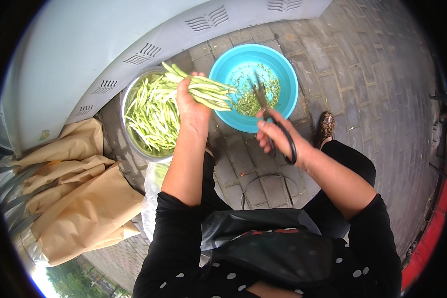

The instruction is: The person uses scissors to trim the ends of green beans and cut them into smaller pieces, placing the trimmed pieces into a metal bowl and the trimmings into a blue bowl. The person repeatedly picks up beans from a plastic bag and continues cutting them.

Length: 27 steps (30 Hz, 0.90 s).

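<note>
My left hand (191, 100) grips a bundle of long green beans (212, 91), their ends pointing right over the rim of a blue plastic basin (291, 80). Trimmed bean ends (250, 102) lie scattered on the basin's bottom. In my right hand (277, 128) is a pair of scissors (260, 93) with black handles, its blades parted above the basin and apart from the beans. Left of the basin stands a round metal bowl (125, 128) heaped with green beans (154, 119), partly hidden by my left hand and forearm.
A pale cabinet with a vented grey base (205, 22) borders the far left. Brown paper sacks (93, 205) lean at the left, near a clear plastic bag (151, 208). Between my feet a thin wire hoop (270, 177) shows on the brick paving (357, 111).
</note>
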### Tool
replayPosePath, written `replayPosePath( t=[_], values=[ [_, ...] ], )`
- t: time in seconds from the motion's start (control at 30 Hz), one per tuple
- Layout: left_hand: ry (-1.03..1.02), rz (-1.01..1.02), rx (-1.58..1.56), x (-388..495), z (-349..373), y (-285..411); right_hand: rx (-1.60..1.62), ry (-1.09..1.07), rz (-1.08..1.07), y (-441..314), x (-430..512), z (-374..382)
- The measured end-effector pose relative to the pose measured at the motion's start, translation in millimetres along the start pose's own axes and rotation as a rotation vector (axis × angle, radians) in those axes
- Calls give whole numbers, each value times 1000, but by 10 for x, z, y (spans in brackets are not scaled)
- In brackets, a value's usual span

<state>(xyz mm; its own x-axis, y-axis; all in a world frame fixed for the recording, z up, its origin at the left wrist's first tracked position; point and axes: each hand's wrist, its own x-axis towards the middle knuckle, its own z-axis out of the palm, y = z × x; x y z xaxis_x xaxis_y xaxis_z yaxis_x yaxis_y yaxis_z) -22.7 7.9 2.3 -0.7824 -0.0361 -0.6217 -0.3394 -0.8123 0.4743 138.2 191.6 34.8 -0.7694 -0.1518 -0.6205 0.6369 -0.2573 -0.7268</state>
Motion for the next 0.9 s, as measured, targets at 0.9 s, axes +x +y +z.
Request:
replayPosePath(
  t=[0.9],
  values=[
    [-295, 426, 255, -239, 385, -128, 201, -169, 78, 56, -302, 429]
  ],
)
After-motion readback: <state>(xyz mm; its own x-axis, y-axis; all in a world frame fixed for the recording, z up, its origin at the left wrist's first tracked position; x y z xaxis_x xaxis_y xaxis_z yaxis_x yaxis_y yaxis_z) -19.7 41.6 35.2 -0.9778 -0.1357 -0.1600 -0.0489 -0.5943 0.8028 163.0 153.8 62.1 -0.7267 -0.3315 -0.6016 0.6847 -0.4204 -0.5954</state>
